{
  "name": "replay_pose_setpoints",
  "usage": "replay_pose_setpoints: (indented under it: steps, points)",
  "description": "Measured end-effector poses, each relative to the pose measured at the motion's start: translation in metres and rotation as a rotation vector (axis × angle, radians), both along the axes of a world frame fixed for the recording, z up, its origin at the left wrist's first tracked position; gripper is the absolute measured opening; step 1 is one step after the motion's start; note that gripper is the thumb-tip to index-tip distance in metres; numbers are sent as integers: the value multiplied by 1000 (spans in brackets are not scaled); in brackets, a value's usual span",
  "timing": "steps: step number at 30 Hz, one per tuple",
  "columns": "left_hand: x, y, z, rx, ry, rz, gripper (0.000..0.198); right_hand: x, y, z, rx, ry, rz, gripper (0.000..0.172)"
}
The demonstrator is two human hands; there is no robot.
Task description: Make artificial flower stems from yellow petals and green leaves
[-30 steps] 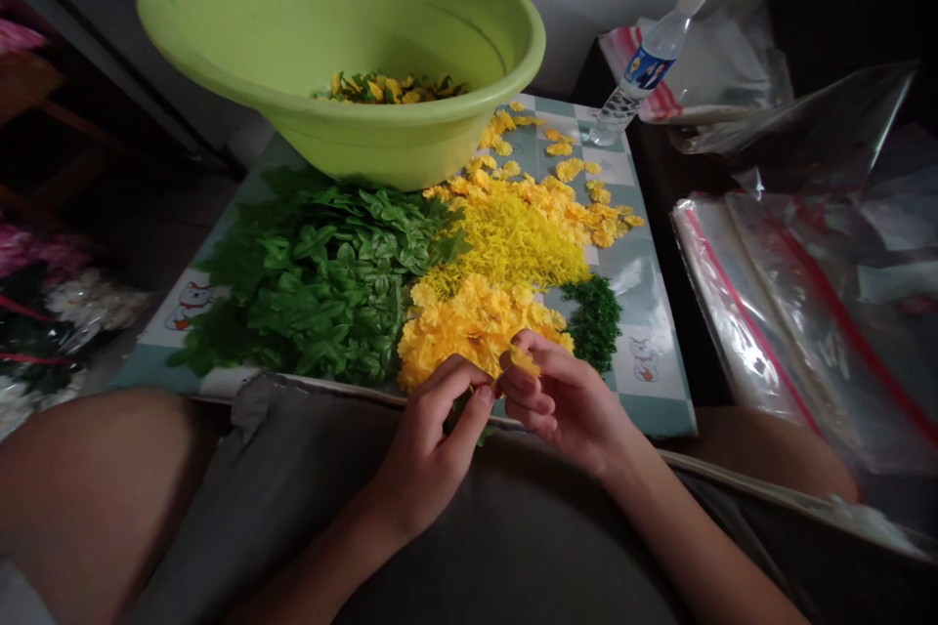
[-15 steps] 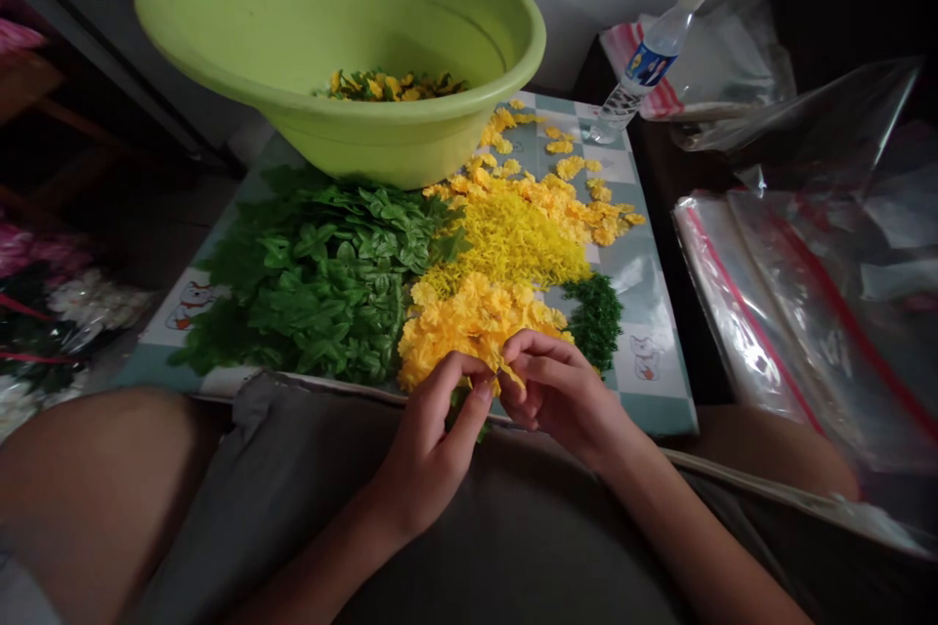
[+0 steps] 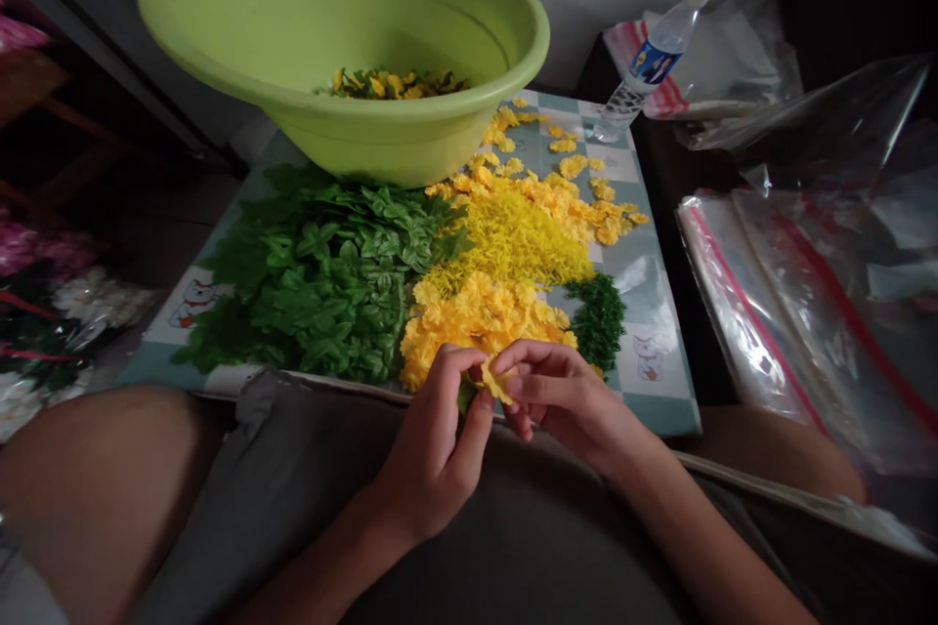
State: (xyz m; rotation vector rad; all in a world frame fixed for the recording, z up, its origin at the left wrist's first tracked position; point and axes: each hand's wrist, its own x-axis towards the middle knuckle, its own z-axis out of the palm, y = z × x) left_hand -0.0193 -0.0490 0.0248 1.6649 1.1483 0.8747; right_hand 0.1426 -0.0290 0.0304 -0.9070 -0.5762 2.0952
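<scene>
- Checked tabletop [image 3: 663, 317] in the head view, a green basin [image 3: 373, 137] at its back.
- My left hand [image 3: 440, 430] and right hand [image 3: 575, 400] both pinch the yellow flower [image 3: 495, 382], a green piece [image 3: 466, 395] beside it.
- Squeezing too hard could crease its petals.
</scene>
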Motion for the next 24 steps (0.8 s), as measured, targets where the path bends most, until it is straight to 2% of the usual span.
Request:
replay_pose_setpoints:
  steps: [9,11,13,15,18,19,21,24]
  points:
    - [-4,-2,-1,-17,-173,-107,30,-14,-10,-7,178,-122,32,11]
    - [-3,-1,0,23,-136,-105,31,-12,-9,-3,209,-137,79,14]
    - [-1,1,2,31,-106,-51,23,-5,-6,0,236,-189,176,25]
    - [1,2,5,-38,-126,59,17,4,-1,-1,331,-476,232,26]
    - [2,5,7,-279,-243,262,17,14,5,-10,570,-1221,250,5]
    - [2,6,7,-371,-299,328,17,15,7,-14,625,-1380,277,8]
    - [1,9,6,-486,-431,447,18,15,7,-20,677,-1484,361,11]
    - [-4,12,6,-476,-582,557,16,11,4,-21,715,-1521,442,19]
